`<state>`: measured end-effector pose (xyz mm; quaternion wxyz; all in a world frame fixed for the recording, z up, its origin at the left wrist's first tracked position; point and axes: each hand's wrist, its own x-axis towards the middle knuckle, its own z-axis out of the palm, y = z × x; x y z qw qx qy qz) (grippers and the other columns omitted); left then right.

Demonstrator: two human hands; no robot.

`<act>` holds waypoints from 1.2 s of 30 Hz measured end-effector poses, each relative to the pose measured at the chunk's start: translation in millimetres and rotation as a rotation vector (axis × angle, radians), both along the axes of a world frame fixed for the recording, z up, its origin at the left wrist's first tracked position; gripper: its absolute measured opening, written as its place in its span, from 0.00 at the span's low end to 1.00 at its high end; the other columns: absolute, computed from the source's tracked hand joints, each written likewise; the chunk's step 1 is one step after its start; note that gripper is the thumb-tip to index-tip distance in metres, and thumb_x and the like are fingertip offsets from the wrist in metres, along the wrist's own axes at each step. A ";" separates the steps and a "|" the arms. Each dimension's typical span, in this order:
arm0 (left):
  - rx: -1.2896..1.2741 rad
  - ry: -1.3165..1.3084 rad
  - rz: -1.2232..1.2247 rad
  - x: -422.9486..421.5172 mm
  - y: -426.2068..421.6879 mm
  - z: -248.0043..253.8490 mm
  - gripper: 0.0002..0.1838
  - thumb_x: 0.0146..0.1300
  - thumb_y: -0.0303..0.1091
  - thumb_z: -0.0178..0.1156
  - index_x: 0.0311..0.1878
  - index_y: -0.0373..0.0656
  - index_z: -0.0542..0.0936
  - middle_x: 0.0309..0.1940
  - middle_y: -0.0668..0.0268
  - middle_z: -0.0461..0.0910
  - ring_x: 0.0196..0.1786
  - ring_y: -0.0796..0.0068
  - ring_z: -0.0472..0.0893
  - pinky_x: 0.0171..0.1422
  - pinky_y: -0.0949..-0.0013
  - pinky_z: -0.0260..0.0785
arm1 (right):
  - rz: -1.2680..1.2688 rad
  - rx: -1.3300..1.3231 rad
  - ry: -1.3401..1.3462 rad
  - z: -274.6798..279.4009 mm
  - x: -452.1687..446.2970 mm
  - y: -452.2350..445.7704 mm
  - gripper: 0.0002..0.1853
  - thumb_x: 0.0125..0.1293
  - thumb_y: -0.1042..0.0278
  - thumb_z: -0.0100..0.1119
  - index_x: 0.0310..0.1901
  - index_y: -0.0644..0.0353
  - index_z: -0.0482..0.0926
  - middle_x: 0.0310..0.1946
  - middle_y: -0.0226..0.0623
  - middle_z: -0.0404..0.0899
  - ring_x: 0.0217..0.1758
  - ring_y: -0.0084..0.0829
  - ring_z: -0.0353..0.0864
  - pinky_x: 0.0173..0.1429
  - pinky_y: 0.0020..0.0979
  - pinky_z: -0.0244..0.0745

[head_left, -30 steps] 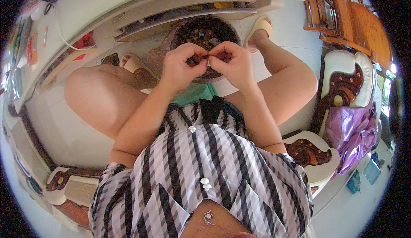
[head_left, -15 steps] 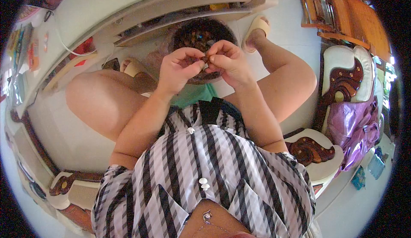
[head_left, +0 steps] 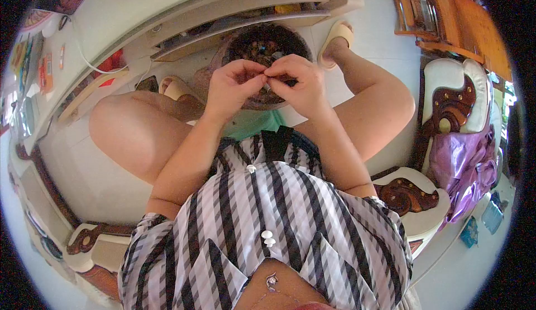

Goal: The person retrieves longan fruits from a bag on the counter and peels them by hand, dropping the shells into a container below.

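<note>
My left hand (head_left: 234,88) and my right hand (head_left: 300,87) meet at the fingertips over a round dark bin (head_left: 305,46). Each hand is pinched, thumb against forefinger. Whatever lies between the fingertips is too small to make out. Below them, the bin holds dark, mixed bits and a few pale scraps (head_left: 277,55). A green cloth or bag (head_left: 254,123) shows between my wrists, at the near side of the bin.
Beyond the bin stands a white table with an open drawer (head_left: 240,22). Carved, cream-padded chairs (head_left: 453,95) stand at the right, one with purple fabric (head_left: 460,167). Wooden furniture (head_left: 463,25) fills the upper right. A cable (head_left: 84,56) hangs at the left.
Half a second ago my right fingers were raised slightly apart from my left ones; now they have come down and the fingertips touch again. The view has shifted slightly.
</note>
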<state>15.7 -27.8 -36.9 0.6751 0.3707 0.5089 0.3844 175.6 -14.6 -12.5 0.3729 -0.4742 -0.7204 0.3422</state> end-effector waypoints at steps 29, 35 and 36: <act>-0.055 -0.301 0.054 3.6 0.0 2.7 0.10 0.53 0.22 0.56 0.40 0.37 0.75 0.34 0.63 0.77 0.34 0.76 0.77 0.37 0.72 0.74 | -0.207 -0.223 0.127 5.0 -8.0 -6.4 0.05 0.43 0.77 0.59 0.26 0.62 0.75 0.24 0.32 0.75 0.28 0.24 0.75 0.33 0.23 0.70; -0.032 -0.272 0.084 1.3 -0.2 1.0 0.11 0.53 0.23 0.58 0.41 0.36 0.75 0.31 0.64 0.78 0.31 0.77 0.78 0.33 0.76 0.73 | -0.154 -0.173 0.167 -1.6 -6.6 -6.1 0.06 0.43 0.76 0.60 0.26 0.62 0.75 0.26 0.35 0.75 0.29 0.30 0.76 0.35 0.27 0.72; -0.055 -0.302 0.105 1.3 0.0 0.8 0.10 0.53 0.23 0.58 0.41 0.36 0.75 0.31 0.64 0.78 0.30 0.77 0.78 0.34 0.76 0.72 | -0.135 -0.114 0.173 -2.8 -5.6 -4.5 0.06 0.43 0.76 0.61 0.26 0.62 0.76 0.26 0.35 0.75 0.30 0.30 0.77 0.35 0.28 0.72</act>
